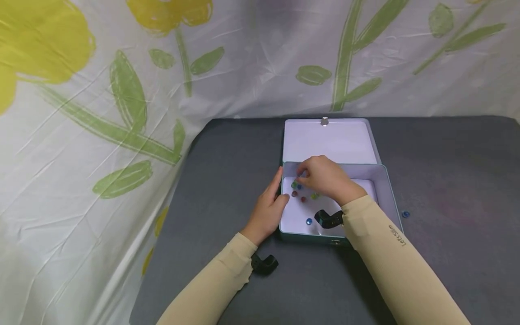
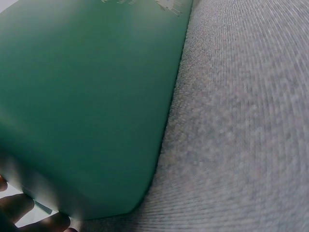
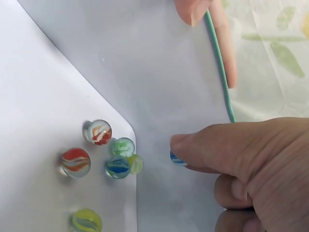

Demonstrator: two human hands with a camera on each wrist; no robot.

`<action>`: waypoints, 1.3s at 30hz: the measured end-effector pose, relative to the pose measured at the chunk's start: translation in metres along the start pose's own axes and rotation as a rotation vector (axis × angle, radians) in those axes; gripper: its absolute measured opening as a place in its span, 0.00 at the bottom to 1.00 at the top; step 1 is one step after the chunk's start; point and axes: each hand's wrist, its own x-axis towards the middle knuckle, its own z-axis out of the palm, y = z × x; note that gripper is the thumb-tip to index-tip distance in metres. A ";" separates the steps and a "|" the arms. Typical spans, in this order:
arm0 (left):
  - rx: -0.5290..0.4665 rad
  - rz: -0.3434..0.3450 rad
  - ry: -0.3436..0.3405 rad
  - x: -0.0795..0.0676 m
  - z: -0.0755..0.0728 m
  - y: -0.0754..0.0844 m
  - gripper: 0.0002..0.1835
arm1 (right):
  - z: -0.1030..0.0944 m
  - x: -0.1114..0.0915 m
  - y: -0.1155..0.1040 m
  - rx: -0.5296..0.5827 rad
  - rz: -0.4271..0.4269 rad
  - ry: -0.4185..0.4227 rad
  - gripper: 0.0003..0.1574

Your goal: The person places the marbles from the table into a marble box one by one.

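Observation:
My right hand (image 1: 325, 177) is over the far left corner of a green box (image 1: 302, 236) with a white inside. Between thumb and finger it pinches a blue marble (image 3: 178, 158), mostly covered by the thumb. My left hand (image 1: 266, 212) holds the box's left wall, its thumb over the rim and its fingers along the outside. On the box floor lie an orange-red marble (image 3: 76, 162), a red-and-white marble (image 3: 101, 132), a blue-green marble (image 3: 118, 166), a green marble (image 3: 123, 147) and a yellow marble (image 3: 87, 221). Another blue marble (image 1: 309, 221) sits nearer the front wall.
The box's lid (image 1: 329, 142) lies open toward the back, with a metal clasp (image 1: 324, 121) on its far edge. A dark blue marble (image 1: 406, 214) rests on the grey tabletop (image 1: 455, 189) right of the box. Behind the table hangs a flower-patterned cloth (image 1: 260, 58).

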 end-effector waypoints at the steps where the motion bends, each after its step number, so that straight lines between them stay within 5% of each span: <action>1: 0.003 0.001 0.000 0.000 0.000 0.001 0.37 | 0.000 0.000 0.000 -0.004 0.003 0.001 0.13; 39: 0.018 -0.017 -0.004 0.000 -0.001 0.001 0.37 | 0.007 0.000 -0.001 -0.037 0.009 0.042 0.14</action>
